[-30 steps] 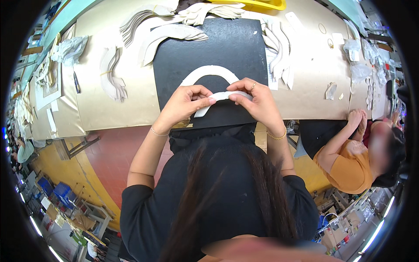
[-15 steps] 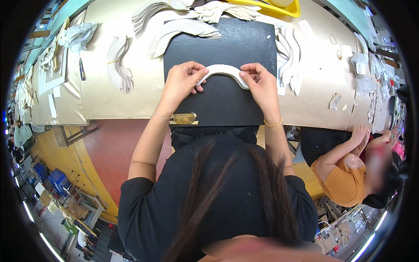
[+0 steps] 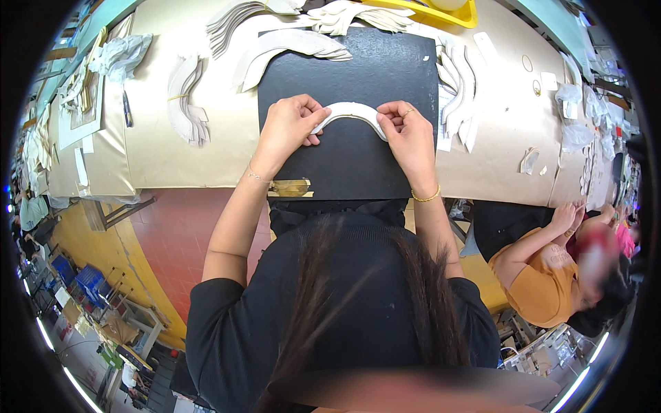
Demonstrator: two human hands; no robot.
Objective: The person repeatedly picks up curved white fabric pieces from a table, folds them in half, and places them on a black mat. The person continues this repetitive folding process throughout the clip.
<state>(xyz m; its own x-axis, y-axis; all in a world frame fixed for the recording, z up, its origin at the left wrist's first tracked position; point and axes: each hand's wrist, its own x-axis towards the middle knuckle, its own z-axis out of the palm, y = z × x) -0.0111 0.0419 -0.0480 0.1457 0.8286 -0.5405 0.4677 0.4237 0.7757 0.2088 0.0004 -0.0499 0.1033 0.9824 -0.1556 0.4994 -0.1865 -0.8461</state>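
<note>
A white curved strip point(image 3: 352, 109) arches over the black board point(image 3: 330, 162), its two ends pointing toward me. My left hand point(image 3: 297, 120) pinches its left end between thumb and fingers. The right end is gripped by my right hand point(image 3: 405, 125) in the same way, thumb against the inner edge. Just beyond the strip, a fanned stack of pale curved pieces point(image 3: 286, 47) overlaps the board's far left corner. More wavy pale pieces point(image 3: 456, 89) lie along the board's right side.
A banded bundle of curved pieces point(image 3: 183, 96) lies to the left, near a pen point(image 3: 127, 110). Further bundles point(image 3: 361, 17) and a yellow tray point(image 3: 451, 12) are at the back. Loose rubber bands point(image 3: 527, 63) lie to the right. A co-worker in an orange top point(image 3: 540, 286) sits at right.
My right hand has shifted slightly left along with the strip's right end, and the arch looks a little narrower. My left hand has barely moved.
</note>
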